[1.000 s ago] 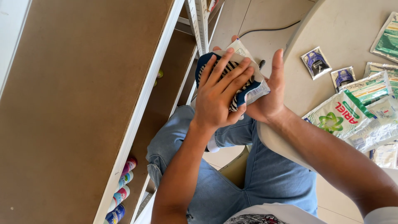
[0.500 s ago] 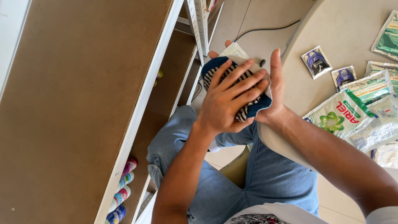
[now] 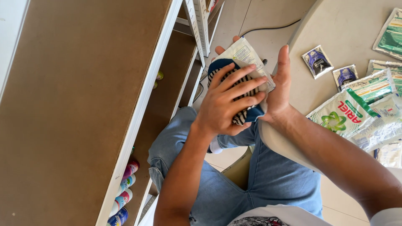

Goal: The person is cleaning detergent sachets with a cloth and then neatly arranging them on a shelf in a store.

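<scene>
Two hands work together above our lap, between the shelf unit and the table. Our left hand [image 3: 228, 100] lies flat on top of a striped blue cloth [image 3: 243, 115], its grip spread wide: the fingers [image 3: 238, 86] are fanned across the fabric and press down on it rather than closing around it. Our right hand [image 3: 278, 90] stands on edge just beside the cloth, thumb pointing up, its palm against the far side of the bundle; its fingers are hidden behind the bundle apart from two tips at the top, so we cannot tell how far that grip closes. A pale sachet [image 3: 243, 54] sits behind the cloth, touching it, and projects above our left fingertips.

The cloth is held in mid-air, sandwiched between both hands, over our blue jeans [image 3: 276, 175] and next to the rounded edge of the table [image 3: 343, 25].

On the table, well apart from the hands, lie two small dark sachets [image 3: 317, 62] and a cluster of larger green and white pouches [image 3: 343, 115]. To our left stands a brown shelf [image 3: 75, 92] with a white edge; a row of coloured bottles [image 3: 123, 194] sits on a lower level. A dark cable [image 3: 272, 28] runs across the floor.
</scene>
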